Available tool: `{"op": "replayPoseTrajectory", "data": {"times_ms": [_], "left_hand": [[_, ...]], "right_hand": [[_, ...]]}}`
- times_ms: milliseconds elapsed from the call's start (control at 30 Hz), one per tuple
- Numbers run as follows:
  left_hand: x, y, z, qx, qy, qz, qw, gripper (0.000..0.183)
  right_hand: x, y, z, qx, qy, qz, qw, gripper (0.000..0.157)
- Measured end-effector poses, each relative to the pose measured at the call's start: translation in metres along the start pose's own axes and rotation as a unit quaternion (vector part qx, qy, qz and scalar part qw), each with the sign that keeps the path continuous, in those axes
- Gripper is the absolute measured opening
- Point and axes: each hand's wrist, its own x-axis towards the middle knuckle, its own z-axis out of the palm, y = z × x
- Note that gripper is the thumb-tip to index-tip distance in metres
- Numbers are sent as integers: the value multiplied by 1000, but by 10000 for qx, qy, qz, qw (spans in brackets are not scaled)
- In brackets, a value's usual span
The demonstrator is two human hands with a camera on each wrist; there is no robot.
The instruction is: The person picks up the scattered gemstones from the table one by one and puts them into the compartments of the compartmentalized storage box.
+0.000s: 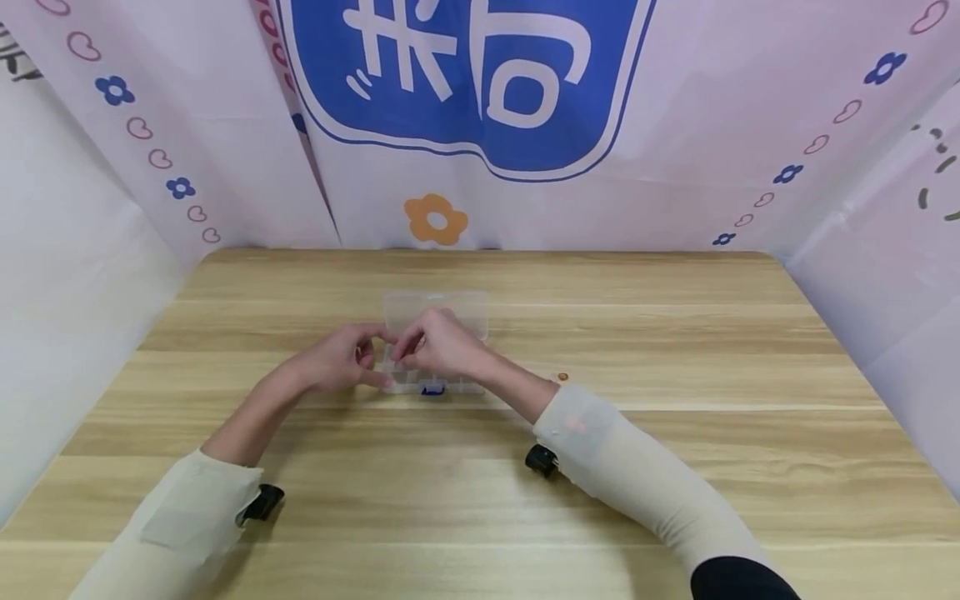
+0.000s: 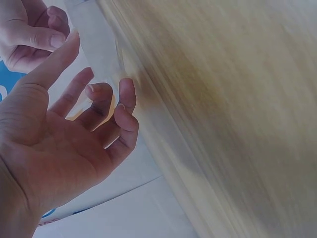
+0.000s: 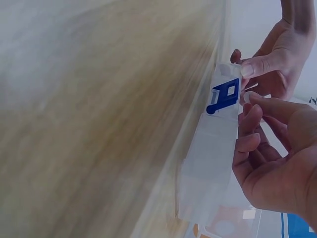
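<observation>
A clear plastic compartment box (image 1: 472, 387) stands on the table with its lid (image 1: 472, 304) raised at the back. Its blue latch (image 3: 225, 96) is at the front. At the box's left end, my left hand (image 1: 341, 357) holds it, thumb at the front corner and index finger at the back. My right hand (image 1: 442, 346) is over the left compartments, thumb and index finger together. Between those fingertips a small whitish piece (image 3: 249, 96) shows; its kind is too small to make out. The right hand hides most of the compartments.
On the wooden table (image 1: 675, 333), a small brown-orange piece (image 1: 562, 377) lies right of the box, beside my right forearm. A black wrist camera (image 1: 542, 460) hangs under the right sleeve, another black camera (image 1: 260, 504) at the left. A printed curtain (image 1: 600, 208) borders the back.
</observation>
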Motion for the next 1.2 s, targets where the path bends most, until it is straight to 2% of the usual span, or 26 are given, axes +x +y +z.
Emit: {"op": "replayPoseTrajectory", "data": {"times_ms": [133,267,400,533,867,1200], "left_hand": [[1,-1,1,32,0,-45,10000,55],[2,0,1,-11,0,86,10000,56],[2,1,1,-66,-32,135,9999,58],[3,2,0,-41,-28,43,10000,58],[2,5,-2,-21,-92,-181,9998,59],[3,6,-2,19,-131,-132,9998,58]], "right_hand": [[-1,0,-2,-16,10,27,10000,9],[-5,1,-9,-191,58,-34,9998,12],[-15,2,-22,-409,76,-163,9990,13],[-30,7,-39,-462,216,-107,9986,11],[-65,32,-73,-479,593,165,9970,13],[-91,55,-89,-707,561,417,9950,11]]}}
